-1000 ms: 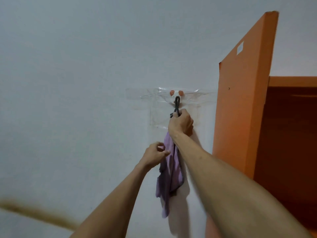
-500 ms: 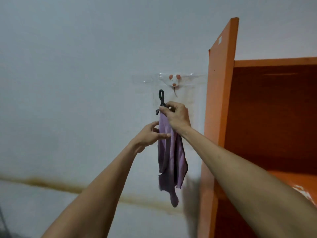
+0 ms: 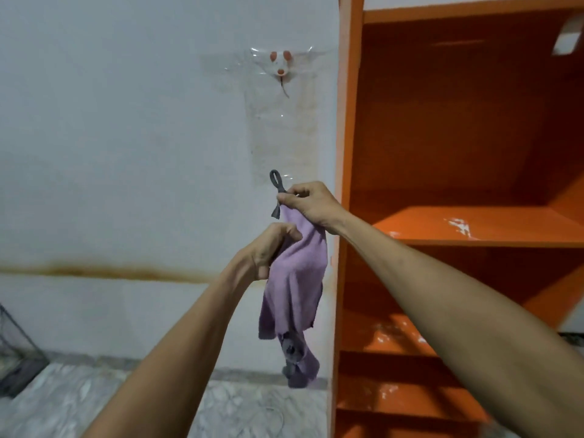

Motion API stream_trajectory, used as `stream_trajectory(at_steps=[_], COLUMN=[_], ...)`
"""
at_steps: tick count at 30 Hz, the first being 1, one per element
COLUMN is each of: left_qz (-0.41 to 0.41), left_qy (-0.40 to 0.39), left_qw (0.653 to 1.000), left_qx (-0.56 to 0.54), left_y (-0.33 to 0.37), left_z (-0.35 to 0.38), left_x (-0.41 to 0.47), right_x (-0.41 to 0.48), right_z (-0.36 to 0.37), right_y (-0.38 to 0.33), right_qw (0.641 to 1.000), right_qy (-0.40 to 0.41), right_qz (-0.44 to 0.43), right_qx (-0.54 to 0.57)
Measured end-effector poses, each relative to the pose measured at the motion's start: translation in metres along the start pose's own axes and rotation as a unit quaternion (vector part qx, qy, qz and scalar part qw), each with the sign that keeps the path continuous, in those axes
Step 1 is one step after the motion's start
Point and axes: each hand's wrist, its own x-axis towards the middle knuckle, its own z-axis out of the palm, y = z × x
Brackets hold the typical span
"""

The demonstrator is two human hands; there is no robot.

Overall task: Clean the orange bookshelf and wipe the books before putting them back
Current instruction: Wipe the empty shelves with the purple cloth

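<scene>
While pinched at its top corner by the right hand [image 3: 311, 202], hangs free in front of the wall [image 3: 126, 137]: a purple cloth [image 3: 295, 279], drooping in folds to a darker grey patch near its bottom end, just left of the shelf [image 3: 347, 153] and clear of the floor [image 3: 79, 403]. Sticking up from the pinch, a grey loop [image 3: 276, 180], with a short grey tail below the thumb. Right grip closed tight on the cloth's corner, thumb and forefinger pressed together, remaining fingers curled in. Left hand [image 3: 267, 251] lower and beside the cloth, fingers bent into a loose curl against the fabric's left edge; cannot tell whether any fabric is actually caught in that grip. Higher on the wall, well above the loop, a small white hook [image 3: 280, 66] with orange dots, stuck under clear tape, nothing on it. Across the wall lower down, a brown stain [image 3: 104, 271] running sideways. To the right, orange shelf boards bare of books, with white smears on the upper board [image 3: 474, 227] and on the lower ones. At the far left edge, part of a dark wire basket [image 3: 14, 352] on the marbled floor.
</scene>
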Motion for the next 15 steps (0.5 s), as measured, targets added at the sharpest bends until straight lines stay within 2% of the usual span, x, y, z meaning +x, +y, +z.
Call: stream_trajectory(at_steps=[3, 6, 8, 11, 13, 15], left_qz=[-0.062, -0.160, -0.187, -0.161, -0.129, -0.079], left_qy=[-0.047, -0.090, -0.099, -0.075, -0.059, -0.031], left_qw=[0.994, 0.970, 0.964, 0.979, 0.989, 0.996], left_qx=[0.070, 0.157, 0.161, 0.097, 0.042, -0.013], left_y=[-0.013, -0.025, -0.034, -0.049, -0.061, -0.073], left_z=[0.027, 0.057, 0.087, 0.133, 0.167, 0.200], left_x=[-0.004, -0.007, -0.005, 0.002, 0.007, 0.015], right_x=[-0.021, -0.046, -0.069, -0.102, -0.130, -0.163], right_z=[-0.014, -0.034, -0.055, -0.093, -0.128, -0.173], right_y=[0.010, 0.024, 0.035, 0.062, 0.087, 0.123], right_qw=[1.000, 0.999, 0.998, 0.996, 0.989, 0.969], right_qy=[-0.028, -0.051, -0.060, -0.052, -0.051, -0.014], right_qz=[0.009, 0.013, 0.023, 0.064, 0.128, 0.226], right_qx=[-0.003, -0.005, -0.009, 0.020, 0.057, 0.099])
